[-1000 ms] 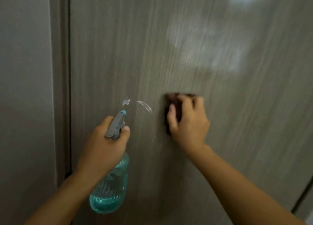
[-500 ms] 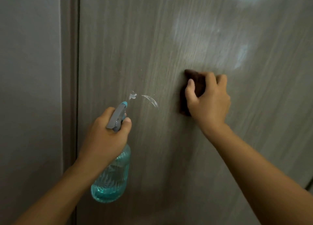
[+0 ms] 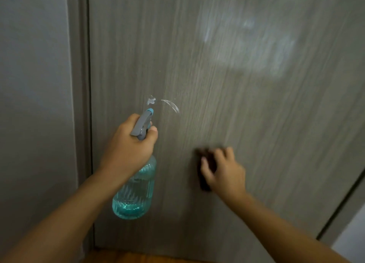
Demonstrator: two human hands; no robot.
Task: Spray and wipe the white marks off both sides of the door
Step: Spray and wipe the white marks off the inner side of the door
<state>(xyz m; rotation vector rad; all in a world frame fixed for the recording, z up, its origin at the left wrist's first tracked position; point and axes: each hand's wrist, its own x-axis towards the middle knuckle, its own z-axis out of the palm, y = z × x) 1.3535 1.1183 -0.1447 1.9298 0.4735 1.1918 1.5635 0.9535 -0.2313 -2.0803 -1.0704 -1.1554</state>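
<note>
Grey wood-grain door [image 3: 246,114] fills most of the view, door frame [image 3: 79,104] and plain wall [image 3: 33,104] on the left. White marks [image 3: 169,104] sit on the door left of centre: a small blotch and a curved streak just right of it, both unwiped. Left hand [image 3: 128,148] grips the neck of a teal spray bottle [image 3: 134,191], fingers curled round under the grey trigger head; nozzle [image 3: 150,111] points up at the door, just below the blotch. Bottle hangs roughly upright, liquid inside. Right hand [image 3: 223,171] is low on the door, right of the bottle and below the marks, fingers curled over a dark cloth [image 3: 204,180], pressing it flat against the door surface. Hand and cloth motion-blurred. Cloth well apart from the white marks. Hazy pale sheen [image 3: 246,51] on the upper right of the door. Strip of wooden floor [image 3: 138,257] at the bottom edge. Second door edge gap at far lower right.
</note>
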